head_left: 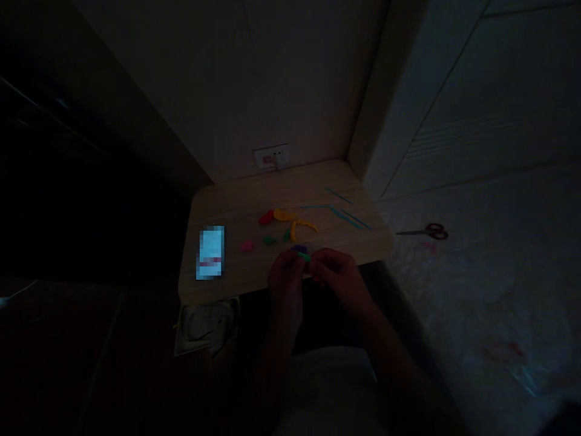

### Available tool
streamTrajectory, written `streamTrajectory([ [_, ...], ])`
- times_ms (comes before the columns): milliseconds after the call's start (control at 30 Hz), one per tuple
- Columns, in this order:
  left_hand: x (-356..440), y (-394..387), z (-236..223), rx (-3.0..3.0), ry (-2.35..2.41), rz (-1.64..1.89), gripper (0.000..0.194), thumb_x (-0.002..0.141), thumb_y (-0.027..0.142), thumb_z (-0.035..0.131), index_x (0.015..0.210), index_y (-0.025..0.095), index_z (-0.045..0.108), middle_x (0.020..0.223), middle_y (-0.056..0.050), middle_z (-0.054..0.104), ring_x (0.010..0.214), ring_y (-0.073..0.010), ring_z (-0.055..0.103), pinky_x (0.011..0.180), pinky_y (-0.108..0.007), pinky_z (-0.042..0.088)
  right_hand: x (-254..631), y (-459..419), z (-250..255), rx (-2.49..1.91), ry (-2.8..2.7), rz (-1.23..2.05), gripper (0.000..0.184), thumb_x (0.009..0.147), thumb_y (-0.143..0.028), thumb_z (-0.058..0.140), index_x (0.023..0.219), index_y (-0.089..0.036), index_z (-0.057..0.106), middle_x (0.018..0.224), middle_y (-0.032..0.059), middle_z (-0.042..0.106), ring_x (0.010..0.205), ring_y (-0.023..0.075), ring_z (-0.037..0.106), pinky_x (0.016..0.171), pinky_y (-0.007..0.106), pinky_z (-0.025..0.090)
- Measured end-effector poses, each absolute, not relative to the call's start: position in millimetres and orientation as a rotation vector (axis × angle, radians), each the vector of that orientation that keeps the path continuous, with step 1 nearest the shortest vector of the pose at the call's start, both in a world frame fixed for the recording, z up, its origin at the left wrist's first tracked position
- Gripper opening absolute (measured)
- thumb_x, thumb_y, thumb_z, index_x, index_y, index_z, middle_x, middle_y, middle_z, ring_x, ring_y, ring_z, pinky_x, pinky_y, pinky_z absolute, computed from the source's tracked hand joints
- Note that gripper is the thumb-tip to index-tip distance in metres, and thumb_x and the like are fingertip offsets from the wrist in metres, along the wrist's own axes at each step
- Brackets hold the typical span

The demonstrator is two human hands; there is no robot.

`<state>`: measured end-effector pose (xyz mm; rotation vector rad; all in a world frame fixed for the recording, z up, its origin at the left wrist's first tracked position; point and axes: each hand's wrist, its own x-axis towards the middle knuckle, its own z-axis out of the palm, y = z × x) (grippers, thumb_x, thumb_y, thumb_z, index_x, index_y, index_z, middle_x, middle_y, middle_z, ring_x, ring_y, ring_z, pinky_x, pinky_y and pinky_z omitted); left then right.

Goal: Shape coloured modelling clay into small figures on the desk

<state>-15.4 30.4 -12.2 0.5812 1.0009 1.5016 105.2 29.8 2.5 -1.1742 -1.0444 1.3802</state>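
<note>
Between the fingertips of my left hand (287, 272) and my right hand (336, 272) is a small light green piece of modelling clay (304, 257), above the table's front edge. Both hands are closed in a pinch on it. Just behind it lies purple clay (298, 248). Farther back on the table (227, 200) are red clay (266, 217), a thick orange piece (283, 215) and a thin, bumpy orange strip (307, 224). Dark green clay (269, 240) and a pink lump (247, 246) sit left of my hands. The dim light hides finger detail.
A lit phone with a blurred screen (210, 252) lies at the table's left. Blue strips (345, 216) rest at the right. Red-handled scissors (436, 231) lie beyond the right edge, near crumpled plastic sheeting (481, 290). A wall socket (271, 157) is behind the table.
</note>
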Motion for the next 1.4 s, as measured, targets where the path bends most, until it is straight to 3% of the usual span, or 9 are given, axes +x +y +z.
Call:
streamTrajectory([
  [267,-20,33,-10,0.612,1.083,1.454,0.029,0.066,0.038,0.09,0.071,0.018,0.07,0.063,0.004,0.059,0.062,-0.0091,0.052,0.061,-0.021,0.042,120,34,6,-1.225,-0.965,1.26,0.044,0.088,-0.062,0.063,0.077,-0.021,0.073,0.07,0.0039,0.069,0.06,0.0155,0.058,0.049,0.024,0.043],
  [533,-26,33,-17,0.775,1.076,1.342,0.028,0.067,0.039,0.089,0.069,0.018,0.072,0.064,0.003,0.06,0.063,-0.0104,0.052,0.064,-0.023,0.042,114,33,11,-1.202,-1.138,1.29,0.028,0.076,-0.047,0.08,0.075,-0.021,0.072,0.064,-0.0014,0.064,0.058,0.0131,0.052,0.054,0.025,0.042],
  [733,-28,35,-11,0.885,1.068,1.377,0.031,0.073,0.045,0.086,0.089,0.019,0.08,0.084,-0.003,0.073,0.075,-0.0145,0.062,0.071,-0.026,0.048,115,32,9,-1.213,-1.197,1.273,0.027,0.08,-0.045,0.078,0.073,-0.02,0.07,0.07,0.0003,0.068,0.064,0.0142,0.057,0.06,0.026,0.044],
  [833,-28,37,-9,1.014,1.115,1.398,0.023,0.072,0.039,0.087,0.078,0.019,0.079,0.085,-0.004,0.073,0.084,-0.018,0.065,0.08,-0.029,0.05,115,31,7,-1.218,-1.217,1.249,0.026,0.08,-0.044,0.079,0.077,-0.019,0.072,0.072,0.0004,0.068,0.066,0.0147,0.058,0.06,0.026,0.045],
  [1100,-24,33,-10,0.865,1.061,1.432,0.026,0.075,0.037,0.086,0.065,0.018,0.071,0.068,0.001,0.064,0.071,-0.0128,0.058,0.072,-0.024,0.047,110,30,7,-1.189,-1.242,1.235,0.022,0.081,-0.042,0.079,0.079,-0.02,0.073,0.074,0.0006,0.07,0.069,0.0153,0.06,0.061,0.026,0.046],
  [1300,-19,30,-10,0.687,0.994,1.433,0.039,0.075,0.053,0.085,0.092,0.018,0.08,0.078,-0.002,0.071,0.069,-0.0128,0.06,0.066,-0.024,0.048,110,30,11,-1.184,-1.138,1.233,0.024,0.081,-0.042,0.077,0.077,-0.02,0.069,0.068,-0.001,0.066,0.064,0.0144,0.059,0.061,0.026,0.047],
  [1400,-18,31,-12,0.716,1.06,1.43,0.036,0.069,0.048,0.09,0.085,0.017,0.079,0.076,-0.001,0.071,0.068,-0.0117,0.061,0.065,-0.023,0.048,112,30,10,-1.196,-1.11,1.232,0.022,0.08,-0.04,0.077,0.076,-0.02,0.068,0.063,-0.0031,0.062,0.059,0.013,0.056,0.058,0.025,0.045],
])
